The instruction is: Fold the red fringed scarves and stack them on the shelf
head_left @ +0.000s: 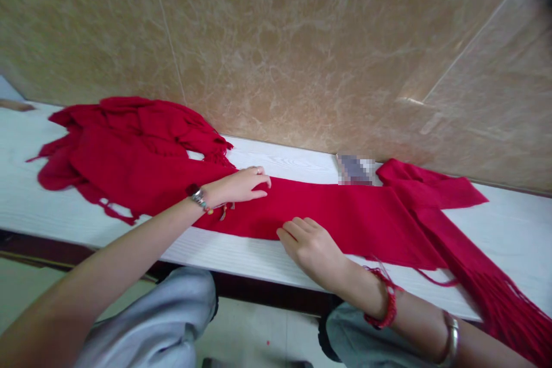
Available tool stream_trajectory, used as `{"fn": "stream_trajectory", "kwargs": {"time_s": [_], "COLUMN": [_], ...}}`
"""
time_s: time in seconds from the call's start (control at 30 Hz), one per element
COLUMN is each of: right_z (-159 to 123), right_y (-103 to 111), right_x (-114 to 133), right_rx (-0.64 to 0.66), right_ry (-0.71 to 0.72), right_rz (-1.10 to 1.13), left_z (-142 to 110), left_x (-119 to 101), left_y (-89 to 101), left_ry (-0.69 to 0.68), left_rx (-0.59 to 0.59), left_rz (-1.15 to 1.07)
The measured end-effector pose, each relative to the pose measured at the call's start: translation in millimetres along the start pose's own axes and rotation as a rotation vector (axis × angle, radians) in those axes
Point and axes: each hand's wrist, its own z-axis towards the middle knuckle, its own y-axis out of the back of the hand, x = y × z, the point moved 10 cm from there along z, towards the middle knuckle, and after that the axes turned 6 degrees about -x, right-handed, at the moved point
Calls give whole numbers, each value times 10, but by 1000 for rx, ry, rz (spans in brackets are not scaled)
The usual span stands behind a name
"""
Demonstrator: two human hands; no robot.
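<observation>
Lying: red scarf (357, 215) | under spread left hand (239, 185) | right hand (314, 250) curled at edge, grip unclear

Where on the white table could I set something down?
Bare tabletop shows along the wall, between the bunched cloth and the pixelated item, and far right, behind the fringed end. Crowded: the middle, with the red strip, left hand and right hand.

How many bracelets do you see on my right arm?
2: a red bracelet just behind your right hand, and a silver-colored bangle farther up. The arm runs out of the picture, so any worn higher would be hidden.
</observation>
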Motion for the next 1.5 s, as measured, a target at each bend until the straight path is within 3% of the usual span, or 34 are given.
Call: {"fn": "stream_trajectory", "kwargs": {"time_s": [0.13,0.33,0.47,0.73,1.13,1.5], "right_z": [-177,-283,-255,-286,-296,-314], "right_y": [30,113,109,66,205,179], "right_x": [-132,-167,-220,-369,-331,-234], "right_rx": [-11,-84,-95,15,-131,-107], "right_ry": [-30,-5,-35,-95,-35,44], "right_rz": [-17,16,22,-12,-57,33], "left_z": [-426,-568,-561,-601,-519,-586], "left_x": [-543,-860,-893,-868,-952,-1058], "left_y": [-59,-182,-215,-179,-127,-175], "left_ry": [-194,-267,-257,-208,-160,-283], "left_rx": [100,30,1,-47,-77,-112], "left_rz": [-13,321,421,473,363,461]}}
